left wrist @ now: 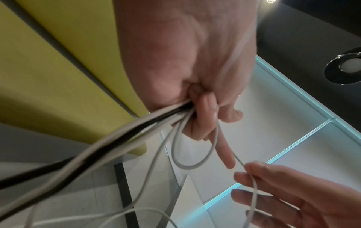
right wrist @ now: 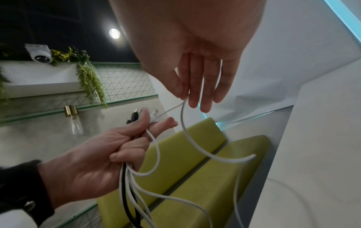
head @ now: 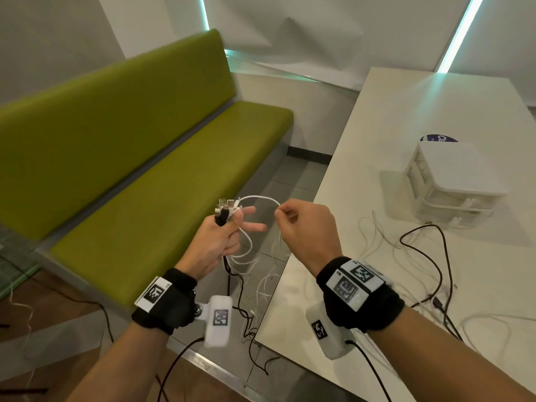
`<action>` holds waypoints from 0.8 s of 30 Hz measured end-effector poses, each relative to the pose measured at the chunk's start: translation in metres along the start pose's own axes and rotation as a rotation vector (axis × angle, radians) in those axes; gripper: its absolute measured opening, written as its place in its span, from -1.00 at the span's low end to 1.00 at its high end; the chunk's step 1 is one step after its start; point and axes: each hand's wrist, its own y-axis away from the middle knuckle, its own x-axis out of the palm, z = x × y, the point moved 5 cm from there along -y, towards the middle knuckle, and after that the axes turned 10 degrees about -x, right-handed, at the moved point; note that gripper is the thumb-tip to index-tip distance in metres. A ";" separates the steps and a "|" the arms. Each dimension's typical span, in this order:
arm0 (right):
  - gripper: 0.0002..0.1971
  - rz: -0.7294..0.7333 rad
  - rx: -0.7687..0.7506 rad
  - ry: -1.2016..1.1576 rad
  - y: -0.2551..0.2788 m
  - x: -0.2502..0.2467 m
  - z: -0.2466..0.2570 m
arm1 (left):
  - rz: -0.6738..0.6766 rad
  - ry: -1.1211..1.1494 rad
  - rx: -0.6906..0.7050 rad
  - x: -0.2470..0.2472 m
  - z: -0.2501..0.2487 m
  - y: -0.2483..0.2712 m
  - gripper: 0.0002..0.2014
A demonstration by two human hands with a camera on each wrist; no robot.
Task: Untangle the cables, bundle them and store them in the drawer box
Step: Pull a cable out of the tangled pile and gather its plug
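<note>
My left hand (head: 223,233) grips a bunch of cable ends (head: 226,208), white ones and one black, plugs sticking up above the fist; the index finger points out straight. The cables (left wrist: 109,148) hang below that fist toward the floor. My right hand (head: 293,219) pinches one white cable (head: 261,197) between thumb and forefinger; that cable arcs from the bunch to the pinch (right wrist: 185,97) and drops down in a loop (right wrist: 215,157). Both hands are held in the air left of the white table (head: 435,111). A white drawer box (head: 452,181) stands on the table at the right.
More black and white cables (head: 429,256) lie loose across the table in front of the drawer box and trail off its edge to the floor. A green bench (head: 145,158) runs along the wall on the left. A blue-labelled item (head: 439,138) sits behind the box.
</note>
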 end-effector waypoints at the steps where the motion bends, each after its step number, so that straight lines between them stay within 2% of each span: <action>1: -0.82 0.008 -0.003 -0.003 0.000 -0.001 0.000 | -0.015 0.002 -0.001 -0.002 0.000 0.000 -0.56; 5: -0.80 0.097 0.027 0.045 0.003 0.004 -0.001 | -0.092 -0.032 0.008 -0.007 -0.001 0.000 -0.58; 8: -0.71 0.180 0.140 0.090 0.008 0.008 -0.014 | -0.206 -0.005 0.059 -0.018 -0.004 0.000 -0.57; 10: -0.63 0.222 0.164 0.102 0.010 0.010 -0.018 | -0.274 0.021 0.103 -0.024 -0.007 0.001 -0.58; 14: -0.65 0.222 0.077 0.019 0.008 0.011 -0.013 | -0.371 0.069 0.144 -0.026 -0.012 0.003 -0.57; 17: -0.51 0.401 -0.003 0.011 0.009 0.021 -0.007 | -0.389 0.032 0.193 -0.020 -0.018 0.005 -0.52; 19: -0.46 0.466 -0.002 0.022 0.012 0.023 -0.009 | -0.404 -0.001 0.221 -0.016 -0.021 0.005 -0.48; 21: -0.48 0.479 0.016 0.037 0.014 0.020 -0.014 | -0.422 -0.014 0.241 -0.013 -0.023 0.004 -0.46; 24: -0.61 0.506 0.046 0.071 0.022 0.010 -0.021 | -0.437 -0.015 0.266 -0.004 -0.023 0.003 -0.44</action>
